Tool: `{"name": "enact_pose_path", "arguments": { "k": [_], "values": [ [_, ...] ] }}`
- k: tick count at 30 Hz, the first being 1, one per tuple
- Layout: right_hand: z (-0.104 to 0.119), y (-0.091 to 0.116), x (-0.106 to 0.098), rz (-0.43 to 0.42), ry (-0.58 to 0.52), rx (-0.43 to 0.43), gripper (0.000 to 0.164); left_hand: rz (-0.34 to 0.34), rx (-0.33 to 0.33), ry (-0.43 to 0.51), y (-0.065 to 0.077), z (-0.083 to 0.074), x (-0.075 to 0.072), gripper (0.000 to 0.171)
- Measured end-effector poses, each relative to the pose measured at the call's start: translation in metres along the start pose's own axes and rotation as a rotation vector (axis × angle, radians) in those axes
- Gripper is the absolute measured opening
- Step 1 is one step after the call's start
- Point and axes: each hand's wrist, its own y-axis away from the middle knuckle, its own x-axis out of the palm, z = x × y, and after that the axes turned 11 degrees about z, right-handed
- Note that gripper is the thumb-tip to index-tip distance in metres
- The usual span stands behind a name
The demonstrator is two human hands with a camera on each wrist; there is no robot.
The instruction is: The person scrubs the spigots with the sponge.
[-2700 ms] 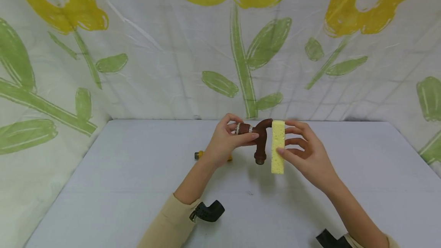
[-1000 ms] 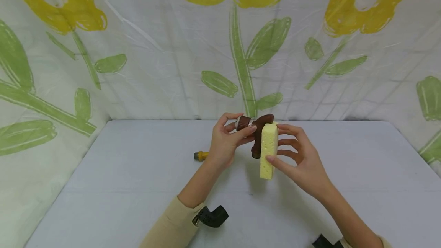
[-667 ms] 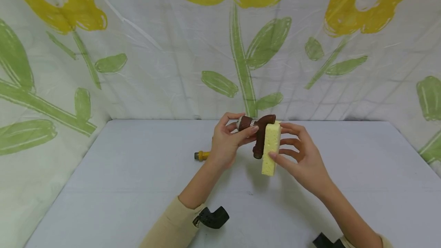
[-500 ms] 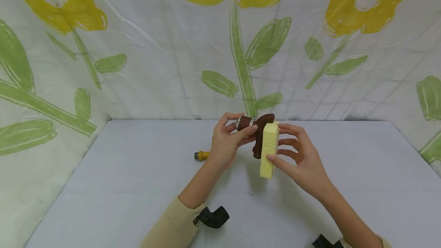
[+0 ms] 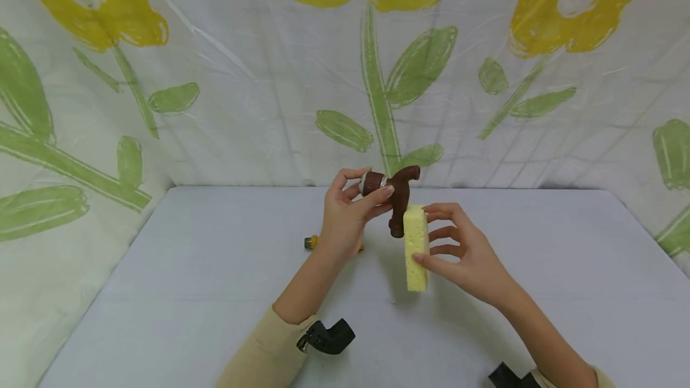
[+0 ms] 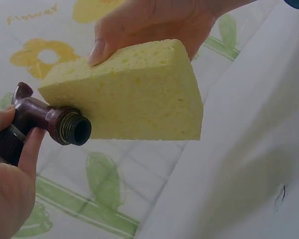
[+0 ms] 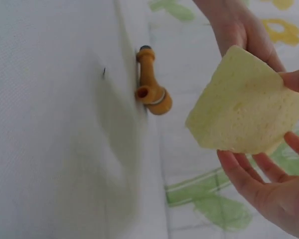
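Left hand (image 5: pixel 344 215) grips a curved dark-brown tap (image 5: pixel 400 196); right hand (image 5: pixel 469 253) pinches a pale-yellow sponge block (image 5: pixel 416 250) beside it; an orange-yellow tap (image 7: pixel 147 74) lies toward the far edge of the white table (image 5: pixel 188 256)

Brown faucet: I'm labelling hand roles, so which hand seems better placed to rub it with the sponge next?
Probably the right hand: it holds the yellow sponge close beside the brown faucet, while the left hand is occupied gripping that faucet.
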Motion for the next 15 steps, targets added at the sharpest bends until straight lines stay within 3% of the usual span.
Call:
{"name": "enact_pose_path", "arguments": {
  "k": [3, 10, 15],
  "values": [
    [0.0011, 0.0003, 0.0004, -0.024, 0.001, -0.010, 0.066, 0.004, -0.017, 0.012, 0.0000, 0.0007, 0.0004, 0.037],
    [0.0054, -0.0001, -0.0014, -0.168, -0.075, -0.072, 0.067, 0.054, -0.093, -0.008, 0.0032, 0.0079, 0.0054, 0.038],
    [0.0049, 0.0003, -0.0016, -0.158, -0.088, -0.064, 0.068, 0.054, -0.085, -0.013, 0.0042, 0.0094, 0.0069, 0.038]
  ]
}}
